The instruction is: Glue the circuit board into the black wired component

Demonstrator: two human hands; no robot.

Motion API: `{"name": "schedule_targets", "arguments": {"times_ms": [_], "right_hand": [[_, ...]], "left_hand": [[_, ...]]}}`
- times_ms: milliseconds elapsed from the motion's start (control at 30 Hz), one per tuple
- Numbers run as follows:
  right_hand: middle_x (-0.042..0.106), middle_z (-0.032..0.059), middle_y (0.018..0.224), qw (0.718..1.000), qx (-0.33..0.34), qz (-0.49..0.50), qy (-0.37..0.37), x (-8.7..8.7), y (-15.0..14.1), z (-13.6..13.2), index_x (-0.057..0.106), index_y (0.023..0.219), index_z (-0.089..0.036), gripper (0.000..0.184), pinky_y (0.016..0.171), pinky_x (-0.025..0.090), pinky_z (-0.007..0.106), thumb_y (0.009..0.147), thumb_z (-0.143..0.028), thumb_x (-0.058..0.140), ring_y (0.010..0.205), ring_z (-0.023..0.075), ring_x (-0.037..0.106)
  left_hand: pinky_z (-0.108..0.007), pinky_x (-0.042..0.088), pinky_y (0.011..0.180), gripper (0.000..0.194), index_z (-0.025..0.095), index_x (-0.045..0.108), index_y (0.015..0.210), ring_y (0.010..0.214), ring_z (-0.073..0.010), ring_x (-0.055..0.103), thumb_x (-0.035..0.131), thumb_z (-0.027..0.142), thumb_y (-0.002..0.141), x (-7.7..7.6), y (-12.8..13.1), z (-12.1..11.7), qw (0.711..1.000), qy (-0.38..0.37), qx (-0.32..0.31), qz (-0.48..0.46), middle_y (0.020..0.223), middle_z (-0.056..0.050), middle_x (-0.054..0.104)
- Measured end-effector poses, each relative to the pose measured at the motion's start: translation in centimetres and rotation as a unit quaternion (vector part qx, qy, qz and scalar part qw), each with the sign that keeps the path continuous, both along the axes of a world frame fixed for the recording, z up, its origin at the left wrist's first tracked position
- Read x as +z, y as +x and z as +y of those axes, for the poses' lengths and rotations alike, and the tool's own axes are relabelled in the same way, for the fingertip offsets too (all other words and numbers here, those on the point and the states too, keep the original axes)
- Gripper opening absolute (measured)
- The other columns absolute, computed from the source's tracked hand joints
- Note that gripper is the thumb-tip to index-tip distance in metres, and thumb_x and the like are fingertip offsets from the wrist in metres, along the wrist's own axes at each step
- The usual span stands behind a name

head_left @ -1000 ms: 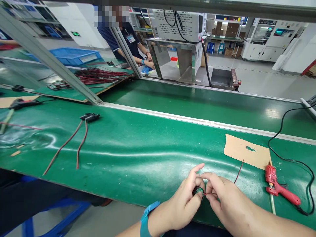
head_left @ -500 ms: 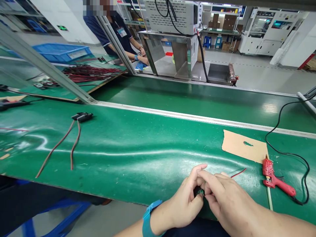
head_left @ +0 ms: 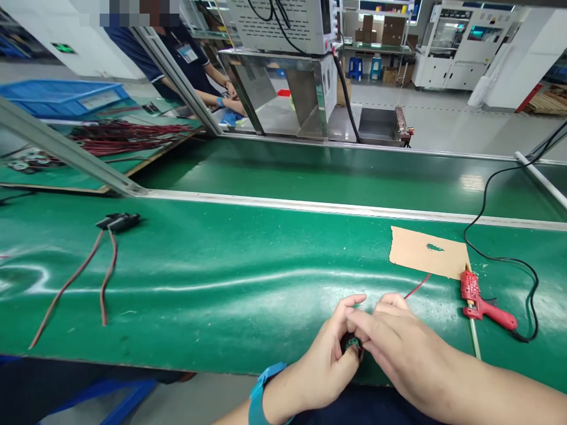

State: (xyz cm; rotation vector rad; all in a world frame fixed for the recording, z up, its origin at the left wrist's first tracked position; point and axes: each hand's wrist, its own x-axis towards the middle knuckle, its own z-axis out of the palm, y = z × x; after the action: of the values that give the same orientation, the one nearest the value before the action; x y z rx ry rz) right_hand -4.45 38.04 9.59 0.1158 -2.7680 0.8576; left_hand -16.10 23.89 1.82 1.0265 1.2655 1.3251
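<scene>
Well left of the glue gun point(head_left: 475, 298) lie black connectors point(head_left: 117, 222); beyond, a badge point(head_left: 188, 54), too small to read. Nearer the gun, our left hand point(head_left: 325, 360) grips the round part point(head_left: 351, 343); our right hand point(head_left: 401, 348) curls against it, grip hidden. Card point(head_left: 427, 252) meets the gun's nozzle.

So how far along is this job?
Probably partway. The black piece with two reddish wires looks wired already. In hand is a small dark part with a green face: the left hand holds it, the right hand is right at it. Gluing may be left, as the red glue gun lies aside; I can't be sure.
</scene>
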Motion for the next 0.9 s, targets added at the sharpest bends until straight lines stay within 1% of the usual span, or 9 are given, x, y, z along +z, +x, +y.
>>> {"name": "schedule_targets", "arguments": {"times_ms": [100, 200, 333, 467, 567, 667, 767, 833, 900], "right_hand": [[0.062, 0.0034, 0.088, 0.997, 0.044, 0.031, 0.056, 1.0, -0.6, 0.3, 0.054, 0.104, -0.013, 0.018, 0.084, 0.043, 0.033, 0.101, -0.01, 0.037, 0.08, 0.015, 0.05], [0.062, 0.0028, 0.086, 0.995, 0.044, 0.045, 0.073, 0.7, -0.5, 0.5, 0.054, 0.105, -0.013, 0.019, 0.093, 0.044, 0.036, 0.102, -0.011, 0.036, 0.08, 0.0146, 0.052], [0.066, 0.0047, 0.096, 0.998, -0.02, 0.036, 0.053, -1.1, 0.7, 0.2, 0.045, 0.133, -0.013, 0.039, 0.106, 0.042, 0.046, 0.096, -0.006, 0.038, 0.087, 0.0151, 0.06], [0.068, 0.0089, 0.113, 0.996, -0.066, 0.052, 0.004, -2.3, 1.9, -0.5, 0.027, 0.152, -0.012, 0.065, 0.11, 0.043, 0.048, 0.091, -0.007, 0.048, 0.103, 0.0176, 0.062], [0.068, 0.01, 0.115, 0.996, -0.08, 0.045, -0.019, -2.8, 2.1, -1.2, 0.027, 0.152, -0.014, 0.069, 0.105, 0.047, 0.049, 0.09, -0.013, 0.057, 0.103, 0.0212, 0.063], [0.068, 0.0106, 0.115, 0.994, -0.088, 0.034, -0.051, -3.4, 1.7, -1.8, 0.029, 0.15, -0.015, 0.078, 0.092, 0.051, 0.045, 0.085, -0.019, 0.071, 0.101, 0.024, 0.062], [0.068, 0.0096, 0.117, 0.99, -0.093, 0.062, -0.092, -4.2, 1.4, -2.3, 0.028, 0.152, -0.016, 0.072, 0.09, 0.05, 0.041, 0.089, -0.016, 0.065, 0.1, 0.0207, 0.062], [0.068, 0.0072, 0.115, 0.983, -0.114, 0.084, -0.116, -4.8, 1.3, -2.5, 0.028, 0.152, -0.018, 0.068, 0.091, 0.048, 0.038, 0.091, -0.012, 0.059, 0.098, 0.0174, 0.061], [0.068, 0.0051, 0.11, 0.978, -0.145, 0.089, -0.124, -5.3, 1.4, -2.7, 0.029, 0.153, -0.019, 0.069, 0.091, 0.047, 0.036, 0.091, -0.01, 0.059, 0.093, 0.0154, 0.06]], "left_hand": [[-0.037, 0.046, 0.094, 0.051, 0.018, 0.02, 0.146, 0.093, -0.0164, 0.054, 0.041, 0.02, 0.099, 0.5, -0.3, 0.0, 1.0, -0.01, -0.022, -0.004, 0.101, -0.006, 0.05], [-0.035, 0.044, 0.088, 0.047, 0.018, 0.022, 0.144, 0.084, -0.015, 0.049, 0.041, 0.025, 0.101, 0.5, -0.2, -0.1, 0.999, -0.025, -0.012, -0.03, 0.091, -0.003, 0.048], [-0.031, 0.041, 0.077, 0.044, 0.019, 0.024, 0.14, 0.08, -0.0139, 0.044, 0.039, 0.021, 0.099, -0.5, 0.2, -0.3, 0.996, -0.019, 0.029, -0.084, 0.09, -0.003, 0.048], [-0.031, 0.04, 0.081, 0.055, 0.021, 0.022, 0.143, 0.086, -0.0141, 0.045, 0.042, 0.013, 0.093, -0.7, 0.1, -0.4, 0.995, -0.013, 0.01, -0.097, 0.094, -0.003, 0.049], [-0.033, 0.041, 0.087, 0.058, 0.023, 0.02, 0.145, 0.092, -0.0144, 0.048, 0.041, 0.011, 0.092, -0.2, -0.3, -0.2, 0.99, -0.007, -0.015, -0.141, 0.103, -0.004, 0.051], [-0.038, 0.039, 0.101, 0.07, 0.025, 0.016, 0.147, 0.109, -0.0161, 0.052, 0.043, 0.005, 0.086, 0.2, -0.7, 0.0, 0.984, -0.009, -0.039, -0.175, 0.118, -0.007, 0.052], [-0.044, 0.031, 0.114, 0.081, 0.026, 0.007, 0.151, 0.127, -0.0184, 0.05, 0.046, 0.004, 0.084, 0.1, -0.9, 0.0, 0.979, -0.02, -0.048, -0.195, 0.134, -0.01, 0.048], [-0.044, 0.032, 0.115, 0.076, 0.027, 0.008, 0.151, 0.128, -0.0189, 0.051, 0.051, 0.012, 0.09, 0.0, -0.8, -0.1, 0.977, -0.022, -0.028, -0.212, 0.139, -0.011, 0.046], [-0.043, 0.035, 0.113, 0.063, 0.025, 0.017, 0.149, 0.127, -0.0193, 0.051, 0.053, 0.025, 0.096, 0.0, -0.5, -0.3, 0.976, -0.04, 0.002, -0.214, 0.136, -0.011, 0.049]]}}
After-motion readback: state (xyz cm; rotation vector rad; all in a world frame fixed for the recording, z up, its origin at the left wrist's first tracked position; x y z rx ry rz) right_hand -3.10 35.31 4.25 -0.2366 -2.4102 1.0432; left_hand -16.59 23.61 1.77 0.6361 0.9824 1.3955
